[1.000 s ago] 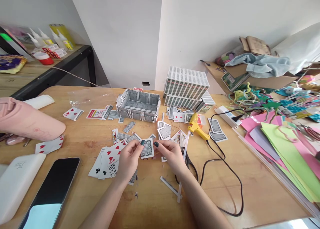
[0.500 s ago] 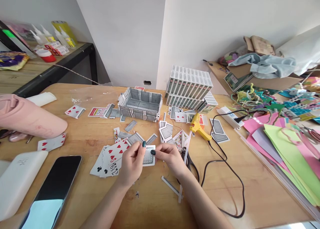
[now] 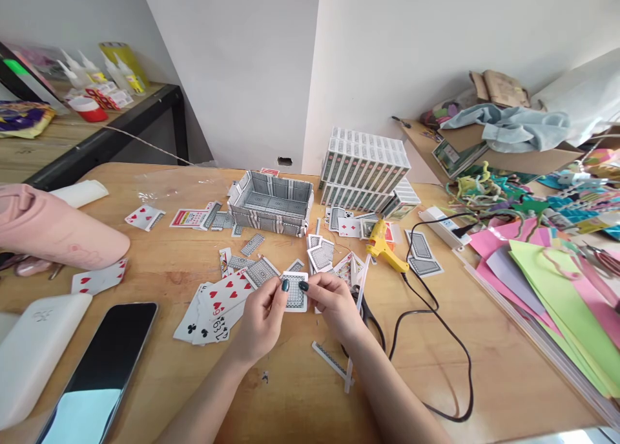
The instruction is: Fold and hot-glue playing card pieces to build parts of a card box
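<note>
Between my two hands is a playing card (image 3: 296, 296), its grey patterned back facing me. My left hand (image 3: 265, 315) pinches its left side, the thumb lying on the back. On the opposite edge my right hand (image 3: 332, 302) has a pinch grip, thumb on the pattern. The fingers behind the card are hidden. Beyond them stands an open box made of cards (image 3: 271, 221). Face-up cards (image 3: 225, 295) lie fanned beside my left hand. Scissors (image 3: 371, 318) with black handles are partly hidden by my right arm.
A yellow glue gun (image 3: 387, 247) with a long glue stick and black cable lies to the right. Stacked card packs (image 3: 365, 163) stand at the back. A phone (image 3: 104, 366), white case (image 3: 41, 347) and pink bottle (image 3: 68, 227) sit left. Coloured paper (image 3: 557, 302) covers the right.
The card has moved slightly up and right, and more of its back shows. My left hand has shifted right with it; my right hand still pinches its edge.
</note>
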`<act>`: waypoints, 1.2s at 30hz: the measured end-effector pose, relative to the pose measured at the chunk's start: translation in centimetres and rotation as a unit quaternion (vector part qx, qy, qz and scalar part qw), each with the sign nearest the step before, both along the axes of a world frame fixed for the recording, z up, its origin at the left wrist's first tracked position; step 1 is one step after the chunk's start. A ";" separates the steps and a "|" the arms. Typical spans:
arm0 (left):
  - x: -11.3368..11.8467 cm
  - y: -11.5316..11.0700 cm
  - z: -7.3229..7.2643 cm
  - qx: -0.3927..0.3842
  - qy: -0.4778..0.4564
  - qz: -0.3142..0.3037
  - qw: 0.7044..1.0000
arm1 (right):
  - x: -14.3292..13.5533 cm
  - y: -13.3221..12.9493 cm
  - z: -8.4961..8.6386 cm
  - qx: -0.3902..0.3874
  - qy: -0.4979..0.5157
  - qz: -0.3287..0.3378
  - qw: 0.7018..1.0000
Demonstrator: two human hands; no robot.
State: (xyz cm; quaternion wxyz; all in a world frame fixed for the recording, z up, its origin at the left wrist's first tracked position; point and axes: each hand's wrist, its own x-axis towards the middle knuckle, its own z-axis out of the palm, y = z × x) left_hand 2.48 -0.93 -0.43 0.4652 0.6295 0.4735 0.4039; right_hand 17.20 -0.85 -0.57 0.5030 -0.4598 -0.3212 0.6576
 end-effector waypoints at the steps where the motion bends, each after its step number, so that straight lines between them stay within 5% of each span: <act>1: 0.1 0.0 0.0 0.002 0.000 0.004 1.000 | -0.1 0.0 0.1 -0.004 0.006 0.000 1.000; 8: 0.4 0.2 -0.3 -0.038 -0.002 0.046 0.998 | -0.2 0.1 -0.1 0.000 -0.009 -0.035 0.999; 17: 0.0 0.0 0.2 -0.060 -0.053 -0.051 0.995 | 0.3 0.3 -0.2 -0.014 0.072 -0.038 0.997; 36: 0.5 -0.4 0.4 -0.064 -0.025 0.003 0.998 | 0.1 0.2 -0.8 -0.057 0.059 -0.023 0.996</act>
